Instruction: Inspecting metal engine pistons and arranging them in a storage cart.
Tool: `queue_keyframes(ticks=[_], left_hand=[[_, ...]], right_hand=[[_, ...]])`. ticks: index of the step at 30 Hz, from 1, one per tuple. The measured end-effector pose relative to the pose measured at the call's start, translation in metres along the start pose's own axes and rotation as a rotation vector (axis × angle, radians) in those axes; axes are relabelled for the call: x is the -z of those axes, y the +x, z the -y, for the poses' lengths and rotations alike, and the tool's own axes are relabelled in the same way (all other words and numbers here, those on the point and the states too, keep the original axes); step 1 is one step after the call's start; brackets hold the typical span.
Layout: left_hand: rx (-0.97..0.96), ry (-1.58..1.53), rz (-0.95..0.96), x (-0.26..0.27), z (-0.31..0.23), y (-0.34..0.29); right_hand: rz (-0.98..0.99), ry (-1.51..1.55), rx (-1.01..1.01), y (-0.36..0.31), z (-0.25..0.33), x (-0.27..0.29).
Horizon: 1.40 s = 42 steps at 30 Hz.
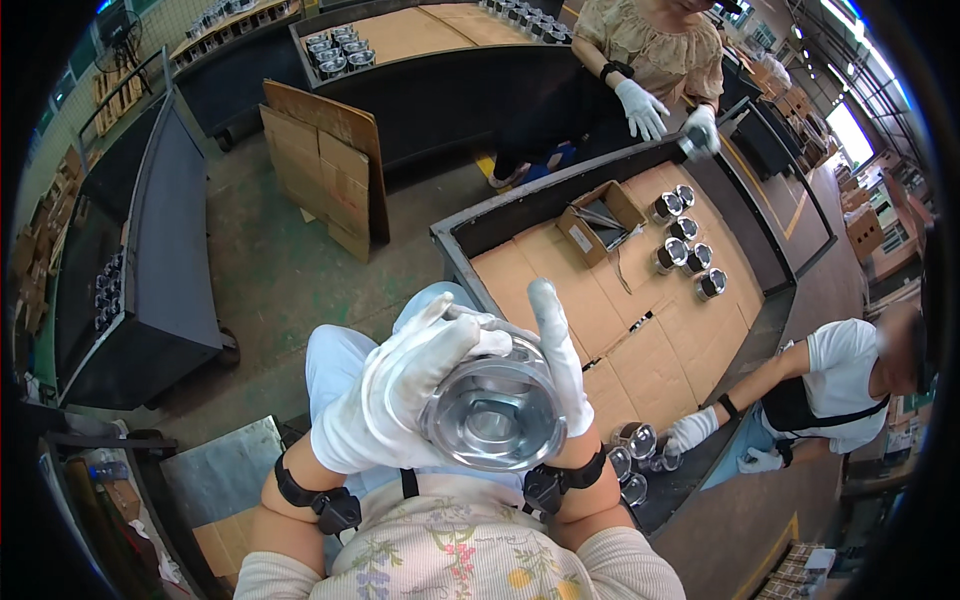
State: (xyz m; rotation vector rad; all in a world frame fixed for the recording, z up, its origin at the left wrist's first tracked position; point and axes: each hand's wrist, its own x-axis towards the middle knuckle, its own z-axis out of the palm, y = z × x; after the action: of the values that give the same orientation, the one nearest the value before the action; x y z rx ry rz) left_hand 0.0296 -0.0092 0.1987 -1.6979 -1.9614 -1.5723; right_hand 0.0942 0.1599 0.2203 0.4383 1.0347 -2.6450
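Observation:
In front of my chest I hold a shiny metal piston [492,415], its round, recessed face turned up toward me. My left hand [385,395], in a white glove, is closed around its left and far side, fingers bent over the rim. My right hand [562,365], gloved too, presses against its right side with one finger sticking up. Part of the right hand is hidden behind the piston.
A cardboard-lined cart [560,280] stands ahead right, bearing several pistons [685,228] and a small open box [602,222]. Two co-workers in white gloves are at its far and right sides. Folded cardboard [320,165] stands ahead left; a grey cart [165,250] is further left.

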Motion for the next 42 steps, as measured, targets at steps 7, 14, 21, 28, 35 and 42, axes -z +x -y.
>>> queue_keyframes(ticks=[7,14,21,28,35,42], left_hand=[[0.02,-0.093,-0.04,-0.022,0.003,0.015],[0.156,-0.101,0.171,-0.051,0.03,0.022],[0.333,-0.22,0.181,-0.103,0.066,0.027],[0.5,-0.268,0.242,-0.121,0.085,0.0],[0.674,-0.291,0.267,-0.119,0.088,-0.006],[0.765,-0.412,0.222,-0.129,0.099,-0.03]], right_hand=[[-0.226,-0.356,0.339,0.006,-0.006,0.053],[-0.301,-0.906,0.288,-0.036,-0.001,0.082],[-0.592,-0.653,0.162,-0.026,0.029,0.181],[-0.921,-0.96,0.003,0.052,0.039,0.341],[-1.038,-1.05,0.007,0.106,-0.006,0.424],[-1.087,-1.401,-0.129,0.076,0.027,0.337]])
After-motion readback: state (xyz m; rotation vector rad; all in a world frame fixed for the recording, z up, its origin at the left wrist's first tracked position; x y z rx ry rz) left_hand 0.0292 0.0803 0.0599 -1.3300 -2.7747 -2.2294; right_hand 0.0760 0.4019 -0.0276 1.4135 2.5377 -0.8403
